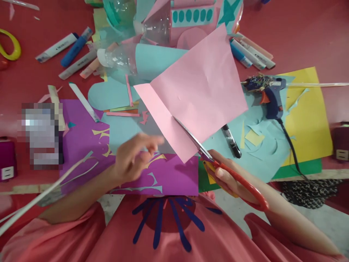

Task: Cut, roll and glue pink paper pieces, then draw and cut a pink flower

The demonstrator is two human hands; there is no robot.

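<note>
Right hand (227, 178) fingers clamped thru the loops of red-handled metal scissors (218, 162), blades part open, biting into lower edge of a smooth pink paper sheet (199, 91) w/ a folded strip along its left side; sheet is lifted, tilted over the table centre. Left hand (133, 156) blurred, fingers loosely apart, hovering just beside the sheet's lower left corner, not clearly touching it. Underneath: flat purple paper sheet (81, 142) w/ yellow cut scraps, light-blue paper pieces (256, 160), yellow paper sheet (311, 120). Blue plastic glue gun (269, 94) w/ black cord lies right of pink sheet, black pen (231, 141) near scissors. Clear plastic bottle (120, 60) on its side at back, marker pens (68, 51) scattered on the red table (300, 32).
</note>
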